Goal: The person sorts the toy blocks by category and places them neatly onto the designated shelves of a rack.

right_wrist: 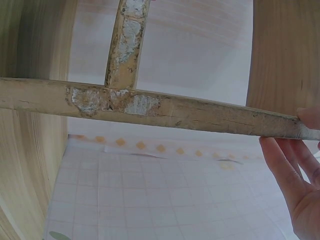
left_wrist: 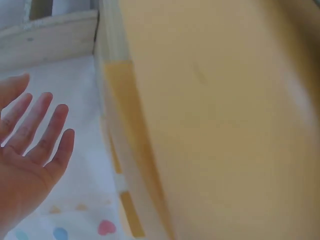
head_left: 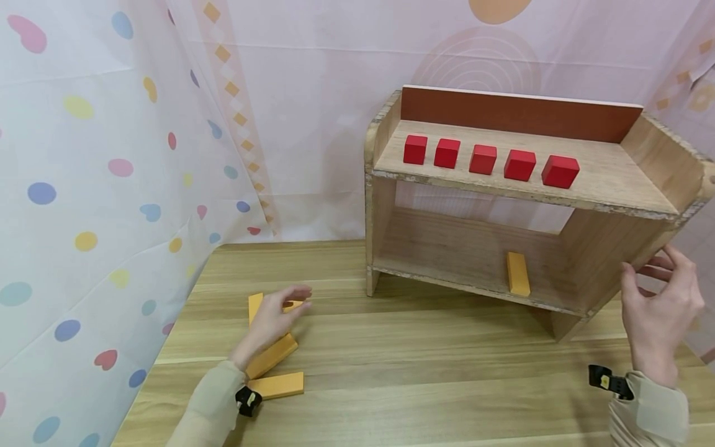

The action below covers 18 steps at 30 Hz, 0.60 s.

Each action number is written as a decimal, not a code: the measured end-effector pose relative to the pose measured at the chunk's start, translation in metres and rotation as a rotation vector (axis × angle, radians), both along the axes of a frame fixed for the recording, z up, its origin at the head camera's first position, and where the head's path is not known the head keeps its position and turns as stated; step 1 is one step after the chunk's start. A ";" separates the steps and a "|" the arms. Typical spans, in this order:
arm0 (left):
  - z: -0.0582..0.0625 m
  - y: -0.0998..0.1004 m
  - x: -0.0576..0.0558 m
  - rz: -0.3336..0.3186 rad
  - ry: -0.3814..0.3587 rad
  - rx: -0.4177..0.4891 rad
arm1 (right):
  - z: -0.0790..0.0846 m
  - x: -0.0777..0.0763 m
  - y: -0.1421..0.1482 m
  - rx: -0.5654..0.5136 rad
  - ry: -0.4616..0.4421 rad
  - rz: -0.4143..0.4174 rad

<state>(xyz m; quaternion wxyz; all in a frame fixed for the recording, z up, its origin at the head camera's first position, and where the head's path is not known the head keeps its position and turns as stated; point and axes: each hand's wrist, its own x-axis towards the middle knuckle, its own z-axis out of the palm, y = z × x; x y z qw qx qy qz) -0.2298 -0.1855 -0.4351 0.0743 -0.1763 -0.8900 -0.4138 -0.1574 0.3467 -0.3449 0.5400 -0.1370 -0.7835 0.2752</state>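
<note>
My left hand (head_left: 272, 318) hovers among several yellow wooden blocks at the table's left, its fingers loosely bent and holding nothing. In the left wrist view the same hand (left_wrist: 32, 145) has its fingers spread. One yellow block (head_left: 278, 385) lies by the wrist, another (head_left: 272, 356) just beside the palm, and others are partly hidden behind the hand. My right hand (head_left: 665, 304) grips the right side panel of a small wooden shelf (head_left: 603, 248). In the right wrist view, the fingers (right_wrist: 282, 165) press one face of the panel edge (right_wrist: 200, 117) while the thumb lies on the other.
On the shelf's top board stands a row of several red cubes (head_left: 483, 159). A single yellow block (head_left: 518, 274) lies on the lower board, toward the right. The shelf stands at an angle on the wooden table (head_left: 402, 379), with patterned curtains (head_left: 301, 124) behind and at the left.
</note>
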 end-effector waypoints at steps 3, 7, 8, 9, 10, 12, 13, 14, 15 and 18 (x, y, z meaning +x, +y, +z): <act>-0.003 -0.008 -0.001 0.014 -0.010 -0.020 | 0.000 0.000 0.000 0.003 -0.002 0.001; -0.006 -0.016 0.000 0.027 -0.023 -0.082 | 0.000 0.000 -0.001 0.005 -0.005 -0.001; -0.007 -0.017 0.000 0.028 -0.029 -0.099 | 0.000 0.000 -0.001 0.007 -0.007 -0.001; -0.007 -0.018 0.000 0.031 -0.037 -0.113 | 0.000 0.000 -0.001 0.008 -0.008 -0.002; -0.007 -0.019 -0.001 0.033 -0.047 -0.124 | 0.000 0.000 -0.001 0.010 -0.009 -0.003; -0.008 -0.021 -0.001 0.034 -0.071 -0.133 | 0.000 0.000 -0.001 0.018 -0.012 -0.001; -0.008 -0.022 -0.001 0.037 -0.083 -0.135 | 0.000 0.000 -0.001 0.022 -0.016 0.001; -0.008 -0.022 -0.001 0.031 -0.096 -0.132 | 0.000 0.000 -0.001 0.024 -0.020 0.002; -0.009 -0.023 -0.001 0.031 -0.105 -0.134 | 0.000 0.000 -0.001 0.026 -0.023 0.003; -0.009 -0.025 -0.002 0.029 -0.121 -0.139 | 0.000 0.001 0.000 0.031 -0.032 0.005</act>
